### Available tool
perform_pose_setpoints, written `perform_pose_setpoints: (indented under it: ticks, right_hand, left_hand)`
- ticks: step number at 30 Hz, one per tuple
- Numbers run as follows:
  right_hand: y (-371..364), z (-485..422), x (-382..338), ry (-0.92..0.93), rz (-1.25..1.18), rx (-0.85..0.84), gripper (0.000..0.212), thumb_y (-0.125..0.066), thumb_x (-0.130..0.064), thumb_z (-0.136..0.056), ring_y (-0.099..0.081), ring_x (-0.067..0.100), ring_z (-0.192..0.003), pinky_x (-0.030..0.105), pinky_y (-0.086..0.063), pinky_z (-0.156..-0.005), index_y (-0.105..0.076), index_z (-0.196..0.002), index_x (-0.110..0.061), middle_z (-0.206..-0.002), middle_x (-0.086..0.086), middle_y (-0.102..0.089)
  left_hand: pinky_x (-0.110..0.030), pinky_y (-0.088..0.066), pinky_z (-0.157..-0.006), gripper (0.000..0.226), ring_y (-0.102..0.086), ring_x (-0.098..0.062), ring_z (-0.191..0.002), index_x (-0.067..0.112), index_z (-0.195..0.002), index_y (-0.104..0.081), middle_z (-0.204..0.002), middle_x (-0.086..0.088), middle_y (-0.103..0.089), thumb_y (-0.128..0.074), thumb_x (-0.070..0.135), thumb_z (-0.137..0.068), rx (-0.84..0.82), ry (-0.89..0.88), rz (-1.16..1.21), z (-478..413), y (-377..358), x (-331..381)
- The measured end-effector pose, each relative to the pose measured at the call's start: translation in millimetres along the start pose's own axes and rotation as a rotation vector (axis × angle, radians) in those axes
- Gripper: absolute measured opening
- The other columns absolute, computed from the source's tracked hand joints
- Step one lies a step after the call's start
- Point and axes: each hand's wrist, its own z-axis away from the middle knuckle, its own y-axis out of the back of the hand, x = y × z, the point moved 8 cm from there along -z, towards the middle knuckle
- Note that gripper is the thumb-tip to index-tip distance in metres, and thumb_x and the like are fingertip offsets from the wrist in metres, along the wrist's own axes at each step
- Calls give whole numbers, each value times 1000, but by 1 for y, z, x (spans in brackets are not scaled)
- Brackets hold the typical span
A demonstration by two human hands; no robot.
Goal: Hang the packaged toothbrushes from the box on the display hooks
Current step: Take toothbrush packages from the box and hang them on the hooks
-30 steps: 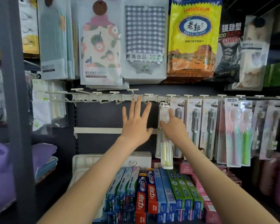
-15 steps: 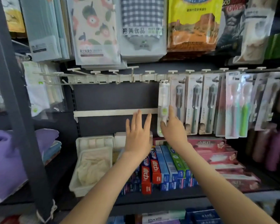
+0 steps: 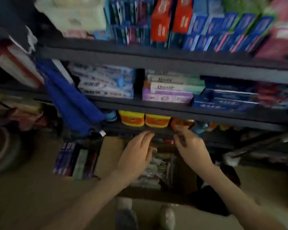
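Lying in the open cardboard box (image 3: 112,144) are blurred packaged toothbrushes (image 3: 154,170).

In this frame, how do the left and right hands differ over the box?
The left hand has nearly straight fingers; the right hand has curled ones. The left hand is over the left of the cardboard box, the right hand over its far right corner. Both are bare, palm down; blur hides any grip.

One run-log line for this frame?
stage: pickup | left hand open over brown cardboard box | right hand curled, grip unclear
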Motion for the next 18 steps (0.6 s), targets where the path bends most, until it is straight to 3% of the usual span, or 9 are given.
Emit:
perform_pose_setpoints:
  ticks: [3,5,7,8,10,11,13,18]
  right_hand:
    - [-93,31,79,-147,6,-225,25,-55,-18,-96,-59,15,-76,19,-38,-61,-58,-120,-14,-91,-5,-59]
    - [-159,52,132,-260,7,-362,28,-51,-20,-98,-57,10,-73,21,-45,-60,-54,-125,-17,-90,-4,-59]
    - [-223,66,178,-353,-4,-488,29,-49,-18,-99,-50,4,-65,16,-40,-54,-50,-128,-15,-81,-7,-52]
    - [-252,71,196,-389,-4,-551,30,-47,-18,-99,-50,6,-65,17,-41,-55,-48,-129,-14,-81,-5,-51]
    - [-307,79,227,-438,1,-653,39,-48,-20,-99,-58,16,-82,29,-48,-72,-41,-137,-15,-100,3,-58]
    - [-332,81,240,-466,3,-696,45,-48,-21,-99,-60,21,-93,34,-49,-79,-35,-142,-17,-116,8,-58]
    - [-378,82,262,-514,25,-763,55,-47,-21,-100,-61,28,-101,37,-51,-79,-23,-149,-20,-137,13,-46]
    - [-463,53,307,-532,72,-661,63,-53,-21,-97,-39,31,-132,40,-44,-98,-19,-150,-15,-152,10,-28]
  left_hand:
    - [-24,-41,-100,49,-46,-15,-125,17,-149,-30,-150,0,-34,-42,26,-102,-320,276,3,52,-103,-63]
    - [-22,-38,-100,53,-43,-13,-127,20,-151,-24,-150,2,-31,-41,30,-102,-441,379,-33,81,-166,-102]
    - [-26,-36,-104,60,-37,-16,-132,19,-151,-18,-151,-1,-28,-46,31,-99,-576,442,-65,99,-225,-140]
    - [-29,-34,-107,64,-33,-20,-136,17,-152,-14,-153,-3,-24,-48,31,-99,-664,460,-83,106,-252,-158]
    - [-34,-30,-110,67,-26,-25,-140,15,-153,-11,-156,-7,-16,-49,29,-99,-802,471,-117,111,-296,-191]
    - [-36,-29,-110,66,-26,-27,-140,15,-152,-12,-156,-8,-16,-49,28,-99,-821,473,-135,108,-312,-209]
    - [-39,-31,-110,64,-27,-28,-140,16,-152,-13,-157,-8,-17,-48,24,-100,-806,472,-153,98,-342,-241]
    - [-39,-23,-115,66,-13,-28,-146,15,-154,-7,-160,-7,-9,-46,24,-101,-830,434,-132,98,-413,-282]
